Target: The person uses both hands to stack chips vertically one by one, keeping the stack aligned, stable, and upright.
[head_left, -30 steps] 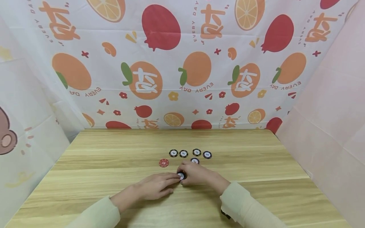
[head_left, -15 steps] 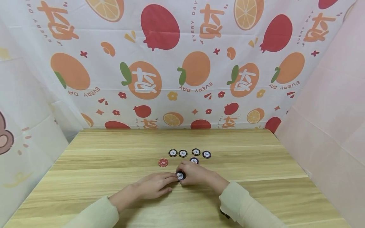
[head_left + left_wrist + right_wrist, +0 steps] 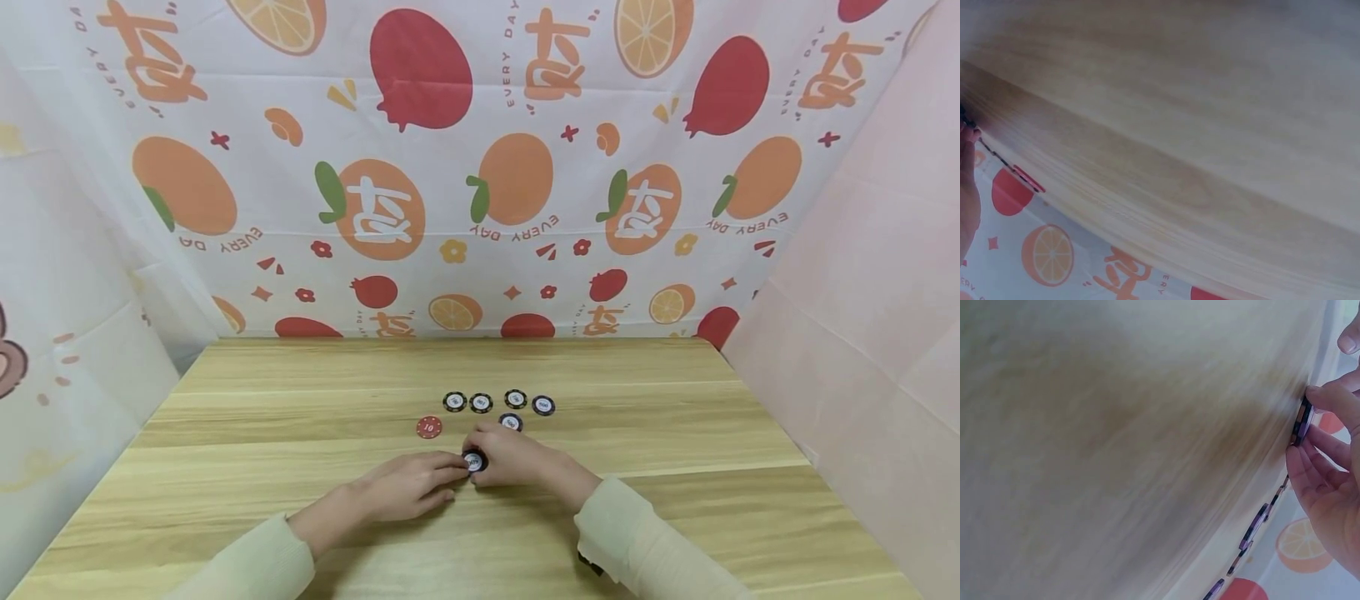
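In the head view, a small stack of poker chips (image 3: pixel 474 462), the top one dark-rimmed with a white centre, lies on the wooden table. My right hand (image 3: pixel 513 457) grips the stack by its edges between thumb and curled fingers. Seen edge-on in the right wrist view, the stack (image 3: pixel 1301 422) shows a black layer and a purple one. My left hand (image 3: pixel 411 487) reaches in from the left, its extended fingertips touching the stack's left edge. Only a sliver of the left hand (image 3: pixel 967 200) shows in the left wrist view.
Just beyond the hands lie a red chip (image 3: pixel 429 427) marked 10, a purple-rimmed chip (image 3: pixel 511 422) partly behind the right hand, three black chips (image 3: pixel 482 403) and another purple-rimmed chip (image 3: pixel 543 406). A fruit-print curtain (image 3: pixel 450 192) hangs at the table's (image 3: pixel 300 433) back edge.
Both hands stay around the chip stack with almost no movement. The view shifts very slightly; the other chips keep their places.
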`<state>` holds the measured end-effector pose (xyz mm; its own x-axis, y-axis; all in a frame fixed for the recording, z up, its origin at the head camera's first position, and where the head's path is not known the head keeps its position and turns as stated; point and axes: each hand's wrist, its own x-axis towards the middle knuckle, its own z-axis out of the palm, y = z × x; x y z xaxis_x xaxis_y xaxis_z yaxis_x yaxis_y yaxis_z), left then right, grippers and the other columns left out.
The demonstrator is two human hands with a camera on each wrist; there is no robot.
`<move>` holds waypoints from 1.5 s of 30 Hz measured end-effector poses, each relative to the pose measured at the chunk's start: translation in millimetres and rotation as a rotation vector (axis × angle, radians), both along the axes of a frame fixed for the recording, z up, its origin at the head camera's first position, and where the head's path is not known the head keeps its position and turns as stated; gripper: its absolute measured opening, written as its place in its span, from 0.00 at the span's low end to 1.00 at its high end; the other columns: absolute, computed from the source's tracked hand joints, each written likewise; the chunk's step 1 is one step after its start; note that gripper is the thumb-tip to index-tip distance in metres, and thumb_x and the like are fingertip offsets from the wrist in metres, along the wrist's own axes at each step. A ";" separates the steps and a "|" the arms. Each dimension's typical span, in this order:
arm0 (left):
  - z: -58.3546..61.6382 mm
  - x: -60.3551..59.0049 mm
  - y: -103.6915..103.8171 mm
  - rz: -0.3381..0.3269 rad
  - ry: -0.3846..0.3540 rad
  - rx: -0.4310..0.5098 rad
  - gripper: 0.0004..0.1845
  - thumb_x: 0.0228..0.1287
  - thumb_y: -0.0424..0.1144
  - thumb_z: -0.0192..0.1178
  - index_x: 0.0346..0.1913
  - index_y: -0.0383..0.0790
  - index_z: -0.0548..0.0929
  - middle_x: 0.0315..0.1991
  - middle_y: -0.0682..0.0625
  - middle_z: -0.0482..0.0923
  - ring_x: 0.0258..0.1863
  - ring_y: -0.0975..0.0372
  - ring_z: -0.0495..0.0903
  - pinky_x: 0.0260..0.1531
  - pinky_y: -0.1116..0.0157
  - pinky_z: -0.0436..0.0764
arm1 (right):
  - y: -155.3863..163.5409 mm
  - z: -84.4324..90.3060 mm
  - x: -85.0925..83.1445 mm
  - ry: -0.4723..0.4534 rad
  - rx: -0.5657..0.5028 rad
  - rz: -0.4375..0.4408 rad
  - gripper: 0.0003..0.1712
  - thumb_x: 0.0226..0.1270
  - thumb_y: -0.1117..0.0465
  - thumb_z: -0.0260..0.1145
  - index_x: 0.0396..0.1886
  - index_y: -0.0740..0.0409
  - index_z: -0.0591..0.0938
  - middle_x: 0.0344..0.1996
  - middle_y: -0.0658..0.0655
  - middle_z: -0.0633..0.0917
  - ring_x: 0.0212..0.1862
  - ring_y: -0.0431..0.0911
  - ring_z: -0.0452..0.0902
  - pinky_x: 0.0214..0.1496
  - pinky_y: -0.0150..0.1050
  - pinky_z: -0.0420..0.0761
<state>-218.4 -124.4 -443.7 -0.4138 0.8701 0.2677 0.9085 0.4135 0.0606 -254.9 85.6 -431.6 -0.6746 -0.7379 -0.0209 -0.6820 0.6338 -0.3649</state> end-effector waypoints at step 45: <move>1.8 1.9 3.7 0.048 -0.032 -0.016 0.17 0.64 0.39 0.55 0.53 0.35 0.78 0.53 0.45 0.74 0.53 0.56 0.73 0.53 0.61 0.73 | 37.5 5.0 -33.2 0.067 0.073 -0.260 0.21 0.59 0.54 0.66 0.49 0.60 0.78 0.50 0.63 0.74 0.55 0.55 0.70 0.56 0.46 0.72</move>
<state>-216.5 -120.7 -442.0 -0.4636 0.8530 0.2398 0.8852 0.4578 0.0826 -288.0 123.0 -426.6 -0.8428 -0.5380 -0.0160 -0.5142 0.8135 -0.2715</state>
